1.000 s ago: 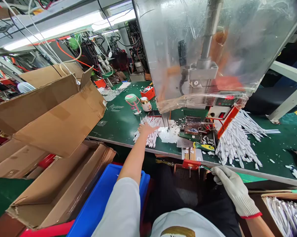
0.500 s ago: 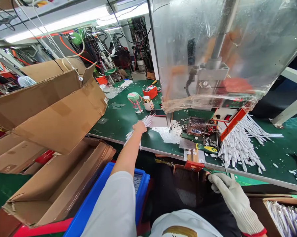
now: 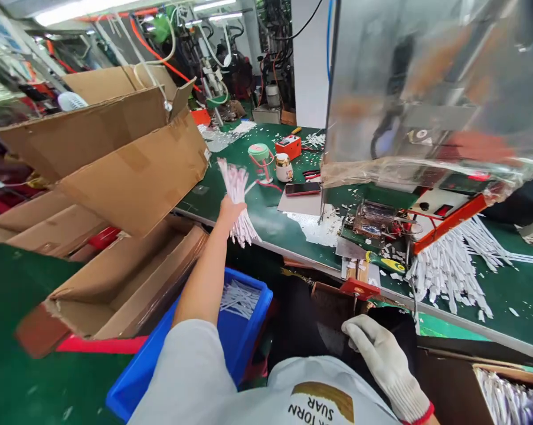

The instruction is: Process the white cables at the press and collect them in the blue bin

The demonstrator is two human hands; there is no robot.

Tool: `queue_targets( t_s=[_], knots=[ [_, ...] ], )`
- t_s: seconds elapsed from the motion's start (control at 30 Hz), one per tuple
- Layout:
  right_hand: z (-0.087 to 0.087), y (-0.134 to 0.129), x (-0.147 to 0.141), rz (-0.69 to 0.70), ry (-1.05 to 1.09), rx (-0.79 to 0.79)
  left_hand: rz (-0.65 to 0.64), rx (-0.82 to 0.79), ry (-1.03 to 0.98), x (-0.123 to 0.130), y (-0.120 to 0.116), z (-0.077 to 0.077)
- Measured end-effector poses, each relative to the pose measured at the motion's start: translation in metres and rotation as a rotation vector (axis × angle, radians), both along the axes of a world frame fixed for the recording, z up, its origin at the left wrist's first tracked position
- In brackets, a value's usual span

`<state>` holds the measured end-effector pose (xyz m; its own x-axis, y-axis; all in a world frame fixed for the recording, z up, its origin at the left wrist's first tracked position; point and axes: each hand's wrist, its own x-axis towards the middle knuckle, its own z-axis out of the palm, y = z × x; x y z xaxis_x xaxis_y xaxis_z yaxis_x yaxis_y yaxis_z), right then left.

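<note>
Head cam: one bundle of thin white plastic strips (image 3: 236,188), long axis roughly upright with a slight tilt, is fist-gripped mid-length by the bare left hand (image 3: 229,211), just over the green counter (image 3: 270,236) edge. The one white-gloved right hand (image 3: 383,360) has its fingers loosely together, can't tell if it's holding anything.

This is a factory workshop: it has a green tabletop (image 3: 266,221) with a press machine (image 3: 430,88), piles of white strips (image 3: 447,271), and cardboard boxes (image 3: 128,147).

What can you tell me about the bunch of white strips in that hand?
This loose bundle of thin white strips looks like plastic, gripped around its middle by the bare left hand. The strips fan out at both ends, the blurred upper end slightly pinkish. It stands tilted above the front edge of a green workbench, and only the hand touches it.
</note>
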<state>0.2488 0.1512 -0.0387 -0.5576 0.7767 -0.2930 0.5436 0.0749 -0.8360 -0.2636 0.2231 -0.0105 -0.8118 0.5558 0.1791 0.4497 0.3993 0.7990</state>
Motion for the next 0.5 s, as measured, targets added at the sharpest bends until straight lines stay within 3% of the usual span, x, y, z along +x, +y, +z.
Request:
queue_targets(
  t_s=[0.1,0.23,0.37,0.5],
  knots=[
    [-0.005,0.004,0.003,0.036,-0.032,-0.041,0.212,0.176,-0.096,-0.002,-0.068,-0.019],
    [-0.010,0.005,-0.001,0.064,-0.063,-0.081,0.484,0.210,-0.195,0.028,-0.165,-0.068],
    [-0.011,0.001,-0.011,0.173,-0.107,-0.052,0.657,0.023,-0.263,0.074,-0.230,-0.116],
    [-0.008,-0.005,-0.021,0.259,-0.160,-0.024,0.655,-0.326,-0.301,0.114,-0.253,-0.147]
  ],
)
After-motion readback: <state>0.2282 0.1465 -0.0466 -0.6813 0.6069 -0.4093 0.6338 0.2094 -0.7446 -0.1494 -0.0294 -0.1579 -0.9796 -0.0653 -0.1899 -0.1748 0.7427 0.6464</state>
